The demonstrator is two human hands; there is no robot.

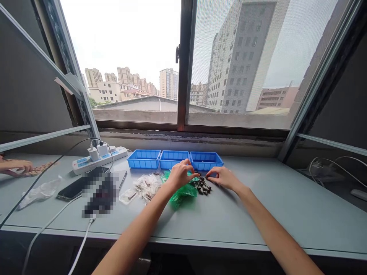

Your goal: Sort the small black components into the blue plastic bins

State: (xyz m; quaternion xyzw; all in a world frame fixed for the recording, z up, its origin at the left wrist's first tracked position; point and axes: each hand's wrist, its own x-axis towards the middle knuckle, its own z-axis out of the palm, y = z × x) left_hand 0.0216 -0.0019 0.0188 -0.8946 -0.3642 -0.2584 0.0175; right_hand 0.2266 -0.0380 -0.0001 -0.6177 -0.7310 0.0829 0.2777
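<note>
Several small black parts (203,188) lie in a pile on the grey table, beside a crumpled green plastic bag (183,193). My left hand (181,173) is over the bag and the pile's left edge, thumb and fingers drawn together around something too small to make out. At the pile's right edge, my right hand (223,177) pinches at a small dark piece; its exact shape is hidden. Behind both hands stand three blue trays in a row: left (143,163), middle (169,164) and right (204,166). Small clear bags with metal pieces (146,187) lie left of the green bag.
A white power strip (100,159) with plugs and cables sits at the back left. Near it are a black phone (74,189), a blurred-out object and a clear plastic bag (41,193). Another person's hand (17,166) shows at the far left. A window stands behind the table.
</note>
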